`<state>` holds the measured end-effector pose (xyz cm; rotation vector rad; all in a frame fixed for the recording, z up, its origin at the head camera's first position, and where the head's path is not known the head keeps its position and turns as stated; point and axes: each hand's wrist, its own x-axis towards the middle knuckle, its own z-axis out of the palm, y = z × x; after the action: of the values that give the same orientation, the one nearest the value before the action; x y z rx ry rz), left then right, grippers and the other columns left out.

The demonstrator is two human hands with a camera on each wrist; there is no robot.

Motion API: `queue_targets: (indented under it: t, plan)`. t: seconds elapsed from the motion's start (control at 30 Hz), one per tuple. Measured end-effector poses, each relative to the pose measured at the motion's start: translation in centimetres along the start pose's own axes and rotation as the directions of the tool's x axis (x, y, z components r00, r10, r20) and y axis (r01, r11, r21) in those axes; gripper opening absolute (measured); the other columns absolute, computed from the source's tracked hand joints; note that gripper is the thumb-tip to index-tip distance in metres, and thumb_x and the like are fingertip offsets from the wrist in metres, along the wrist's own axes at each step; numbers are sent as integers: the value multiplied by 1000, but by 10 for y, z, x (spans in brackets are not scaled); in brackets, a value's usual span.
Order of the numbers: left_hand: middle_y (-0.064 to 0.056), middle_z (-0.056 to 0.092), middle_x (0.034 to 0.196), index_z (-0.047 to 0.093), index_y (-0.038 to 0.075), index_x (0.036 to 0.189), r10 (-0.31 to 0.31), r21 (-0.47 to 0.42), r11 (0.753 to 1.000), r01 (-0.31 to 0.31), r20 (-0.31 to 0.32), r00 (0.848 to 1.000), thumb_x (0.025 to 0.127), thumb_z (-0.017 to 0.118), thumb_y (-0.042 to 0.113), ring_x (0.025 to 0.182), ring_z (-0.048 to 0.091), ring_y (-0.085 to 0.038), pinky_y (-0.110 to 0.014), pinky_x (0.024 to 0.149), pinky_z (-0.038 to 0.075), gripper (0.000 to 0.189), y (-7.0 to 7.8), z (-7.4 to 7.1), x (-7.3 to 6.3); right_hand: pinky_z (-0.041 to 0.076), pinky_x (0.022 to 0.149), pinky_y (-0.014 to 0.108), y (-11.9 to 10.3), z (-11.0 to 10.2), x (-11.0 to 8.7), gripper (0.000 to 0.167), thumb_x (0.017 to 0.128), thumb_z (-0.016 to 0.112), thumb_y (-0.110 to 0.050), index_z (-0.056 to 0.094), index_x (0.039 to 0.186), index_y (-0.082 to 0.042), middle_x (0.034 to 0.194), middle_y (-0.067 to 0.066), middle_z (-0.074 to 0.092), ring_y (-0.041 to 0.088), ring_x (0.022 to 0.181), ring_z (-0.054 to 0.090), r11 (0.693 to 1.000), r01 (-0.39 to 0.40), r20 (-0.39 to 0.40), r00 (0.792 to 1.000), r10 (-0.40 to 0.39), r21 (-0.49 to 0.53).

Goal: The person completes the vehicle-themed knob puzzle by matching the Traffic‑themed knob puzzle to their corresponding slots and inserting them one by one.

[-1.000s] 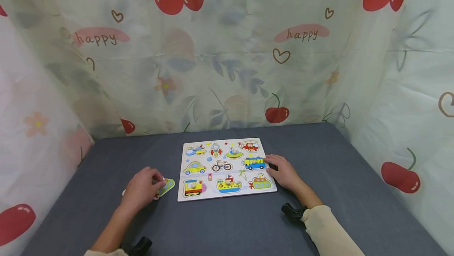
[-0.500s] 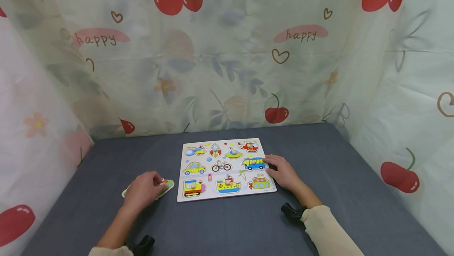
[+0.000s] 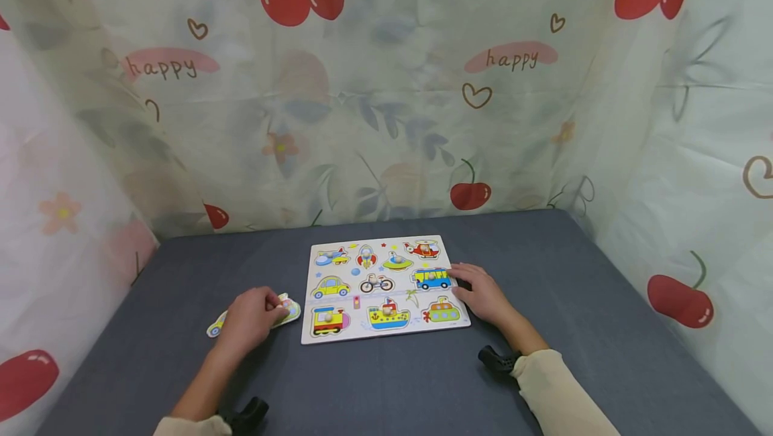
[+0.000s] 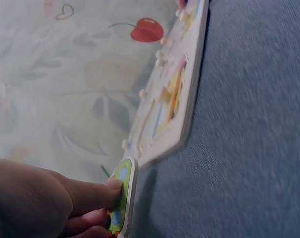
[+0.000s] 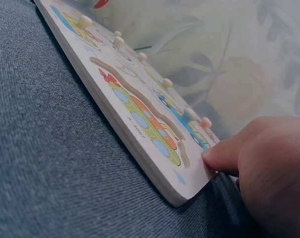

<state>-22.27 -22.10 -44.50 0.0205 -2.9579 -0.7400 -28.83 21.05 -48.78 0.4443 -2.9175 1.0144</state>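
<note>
My left hand pinches a green submarine puzzle piece with blue round windows. In the left wrist view, the submarine piece stands tilted close to the board's near corner, with a shadow on the cloth beside it. A yellow car piece lies on the cloth, partly hidden behind that hand. The wooden vehicle puzzle board lies flat in the middle. At its right edge rests my right hand, fingertips touching the board near the bus. The right wrist view shows the submarine recess without a knobbed piece.
Dark grey cloth covers the table. Knobbed pieces such as the train, boat and helicopter sit in the board. A patterned curtain closes off the back and both sides.
My left hand has shifted slightly right, toward the board, carrying the submarine piece. More of the car piece shows behind it. My right hand and the board have stayed put.
</note>
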Motion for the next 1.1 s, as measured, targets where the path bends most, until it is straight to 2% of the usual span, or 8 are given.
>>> queue_targets:
  t: [0.3, 0.43, 0.53, 0.67, 0.8, 0.93, 1.1]
  plan:
    - [-4, 56, 79, 61, 5, 95, -32, -143, 989, 36, 27, 999, 86, 75, 17, 71, 50, -20, -32, 61, 41, 20, 32, -1, 1, 25, 108, 57, 0, -1, 0, 43, 93, 63, -11, 57, 135, -2, 143, 16, 48, 36, 138, 32, 1000, -3, 0, 1000, 3, 15]
    - [-3, 56, 80, 60, 4, 96, 27, -224, 974, -25, 5, 1000, 87, 74, 15, 72, 50, -19, -32, 63, 43, 19, 48, 2, 2, 25, 107, 57, 0, -2, -1, 43, 94, 63, -11, 57, 135, -2, 143, 16, 48, 37, 138, 32, 1000, -1, 1, 1000, 1, 9]
    - [-3, 56, 80, 60, 5, 94, 84, -288, 954, -85, -17, 996, 87, 74, 13, 73, 51, -18, -32, 66, 43, 17, 61, 6, 3, 25, 107, 58, -1, -1, -1, 43, 94, 63, -12, 57, 135, -2, 143, 16, 48, 37, 138, 32, 1000, -3, 4, 1000, 3, 9]
    - [-1, 57, 82, 60, 7, 95, 130, -380, 917, -126, -16, 991, 88, 73, 13, 75, 53, -17, -31, 68, 45, 16, 78, 13, 4, 25, 107, 58, 0, 0, 0, 43, 93, 63, -12, 57, 135, -2, 143, 16, 48, 37, 138, 32, 1000, -7, 3, 1000, 7, 20]
    - [0, 60, 82, 60, 9, 94, 171, -464, 873, -147, 11, 985, 87, 74, 14, 74, 57, -16, -31, 68, 49, 17, 93, 21, 4, 26, 107, 58, 1, 1, 0, 43, 93, 63, -12, 57, 134, -1, 143, 16, 48, 37, 137, 33, 1000, 2, -4, 1000, -2, 8]
    - [-2, 62, 84, 59, 8, 95, 225, -566, 809, -159, 48, 973, 88, 73, 11, 73, 61, -17, -40, 71, 54, 15, 107, 28, 5, 26, 107, 58, 0, 0, 0, 43, 93, 63, -11, 57, 135, -2, 143, 16, 48, 37, 137, 32, 1000, 6, -5, 1000, -6, 14]
    - [-4, 64, 87, 60, 6, 95, 291, -657, 736, -165, 87, 953, 91, 69, 10, 76, 64, -19, -49, 74, 53, 11, 121, 40, 8, 25, 108, 57, 0, -1, -1, 43, 94, 63, -12, 57, 135, -2, 144, 15, 47, 36, 138, 32, 1000, -1, -1, 1000, 1, 11]
